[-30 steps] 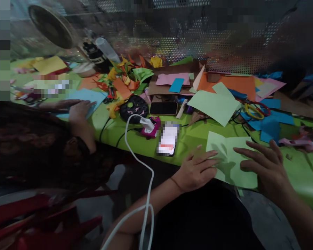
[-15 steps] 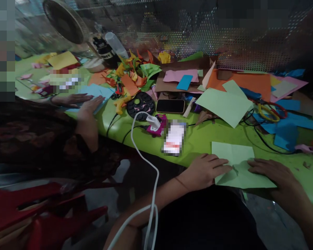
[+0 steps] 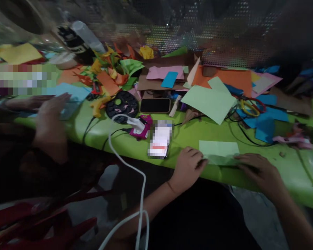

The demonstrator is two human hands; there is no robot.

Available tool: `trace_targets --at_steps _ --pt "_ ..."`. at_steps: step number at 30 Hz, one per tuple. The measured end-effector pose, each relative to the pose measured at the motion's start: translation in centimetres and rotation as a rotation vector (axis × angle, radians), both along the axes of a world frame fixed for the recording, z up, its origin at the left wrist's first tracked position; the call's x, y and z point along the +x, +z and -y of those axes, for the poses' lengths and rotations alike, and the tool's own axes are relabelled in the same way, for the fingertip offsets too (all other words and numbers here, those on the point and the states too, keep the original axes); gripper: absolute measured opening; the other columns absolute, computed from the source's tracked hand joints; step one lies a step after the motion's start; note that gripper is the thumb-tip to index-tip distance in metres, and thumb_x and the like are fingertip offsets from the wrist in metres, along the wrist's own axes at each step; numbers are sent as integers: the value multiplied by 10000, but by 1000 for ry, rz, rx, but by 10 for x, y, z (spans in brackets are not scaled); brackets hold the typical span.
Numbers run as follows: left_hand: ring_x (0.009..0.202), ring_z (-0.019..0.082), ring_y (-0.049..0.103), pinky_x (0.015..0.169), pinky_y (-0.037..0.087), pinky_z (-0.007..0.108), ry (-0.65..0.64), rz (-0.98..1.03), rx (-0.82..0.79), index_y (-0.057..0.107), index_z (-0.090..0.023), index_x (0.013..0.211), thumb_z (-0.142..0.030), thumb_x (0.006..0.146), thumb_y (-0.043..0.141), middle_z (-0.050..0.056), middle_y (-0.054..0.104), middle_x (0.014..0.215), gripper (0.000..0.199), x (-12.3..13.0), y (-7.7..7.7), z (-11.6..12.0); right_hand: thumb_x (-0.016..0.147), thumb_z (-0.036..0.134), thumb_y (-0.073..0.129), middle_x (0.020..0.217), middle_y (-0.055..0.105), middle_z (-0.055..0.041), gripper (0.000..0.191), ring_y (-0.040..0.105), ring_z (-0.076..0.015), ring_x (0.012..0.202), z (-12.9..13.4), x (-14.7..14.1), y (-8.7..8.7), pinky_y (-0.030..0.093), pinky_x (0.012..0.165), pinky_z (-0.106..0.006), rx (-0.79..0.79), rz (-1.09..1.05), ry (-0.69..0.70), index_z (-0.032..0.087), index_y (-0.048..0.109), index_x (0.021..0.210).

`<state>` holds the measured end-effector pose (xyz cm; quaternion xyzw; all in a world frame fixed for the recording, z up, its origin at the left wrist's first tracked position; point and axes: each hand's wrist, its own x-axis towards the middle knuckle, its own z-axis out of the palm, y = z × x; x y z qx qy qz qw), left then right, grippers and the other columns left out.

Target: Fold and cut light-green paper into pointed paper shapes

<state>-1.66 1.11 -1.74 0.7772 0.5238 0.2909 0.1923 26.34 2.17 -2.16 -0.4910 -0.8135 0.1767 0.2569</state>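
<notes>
A pale green paper, its near edge folded up, lies at the front edge of the green table. At its left end, my left hand pinches the folded edge between curled fingers. My right hand grips the right end of the same edge, fingers bent over it. To the left of my left hand lies a lit phone, its screen blurred out. A larger pale green sheet rests behind the folded paper.
Scissors, blue papers and black cables lie behind my right hand. A dark phone, a glue gun and a magenta power adapter sit left. Another person's hands press blue paper. A white cable hangs over the front edge.
The near part of the green paper has been folded upward, and my hands have gone from lying on it to holding its ends. The view has shifted right.
</notes>
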Motion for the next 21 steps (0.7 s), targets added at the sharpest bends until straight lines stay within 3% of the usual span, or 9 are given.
trace_targets --at_steps 5,8,11,14,17,21 --pt "767 213 564 703 406 350 168 -104 -40 543 -200 744 -334 910 617 15 631 712 227 3 0 -4 923 451 555 802 714 -45 281 658 -221 763 -5 -19 6 492 677 -348 -14 35 -181 223 677 815" --pt "763 211 607 725 422 355 202 -115 -79 546 -201 822 -286 898 632 3 671 744 144 5 1 -10 925 492 523 687 647 -33 391 613 -192 653 -7 -28 7 441 598 -313 -7 50 -260 227 551 639" --pt "771 209 650 744 438 354 203 -132 -121 551 -200 856 -237 889 641 0 704 777 103 6 3 -18 906 542 520 572 529 3 448 518 -163 543 -8 -32 8 361 528 -294 17 85 -343 246 411 588" --pt "780 216 683 756 451 356 203 -161 -174 572 -195 909 -211 874 660 2 719 779 96 8 5 -25 887 557 533 546 485 26 429 459 -149 500 -9 -33 7 316 499 -283 -6 105 -391 247 407 618" --pt "764 219 697 767 463 367 213 -179 -223 599 -193 999 -209 859 677 -3 720 746 161 9 8 -29 867 547 556 559 511 27 362 474 -153 504 -11 -34 5 334 496 -274 -62 79 -421 236 504 688" --pt "738 207 696 796 478 375 214 -175 -242 574 -205 1211 -198 856 674 -28 714 707 369 10 10 -31 856 474 600 635 560 27 337 527 -163 541 -11 -35 4 415 535 -280 -83 8 -435 194 625 1042"
